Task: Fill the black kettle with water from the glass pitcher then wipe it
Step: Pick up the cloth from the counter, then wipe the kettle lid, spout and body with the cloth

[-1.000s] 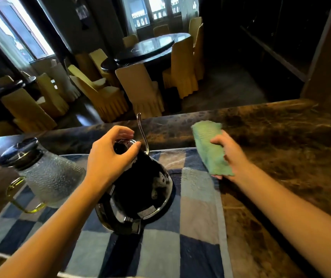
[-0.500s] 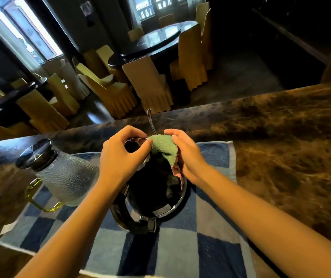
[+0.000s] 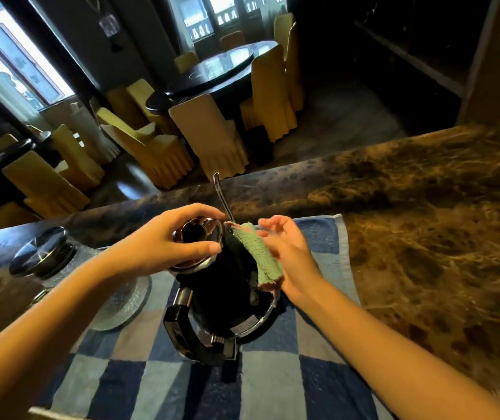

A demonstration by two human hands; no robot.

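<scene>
The black kettle (image 3: 227, 292) stands upright on a blue checked towel (image 3: 273, 383), handle toward me and thin spout pointing away. My left hand (image 3: 164, 241) grips the kettle's shiny lid from the left, thumb and fingers curled round its rim. My right hand (image 3: 288, 256) presses a green cloth (image 3: 259, 256) against the kettle's right side, fingers spread and fairly straight. The glass pitcher (image 3: 61, 268), with a dark metal lid, stands on the towel to the left of the kettle, partly hidden by my left forearm.
The towel lies on a brown marble counter (image 3: 424, 222) that stretches to the right. Beyond the counter's far edge lies a dining room with a round dark table (image 3: 218, 74) and several yellow-covered chairs (image 3: 212, 134).
My right hand brought the green cloth from the counter onto the kettle, then drew it down the kettle's right side. My left hand stayed on the lid. The camera moved closer.
</scene>
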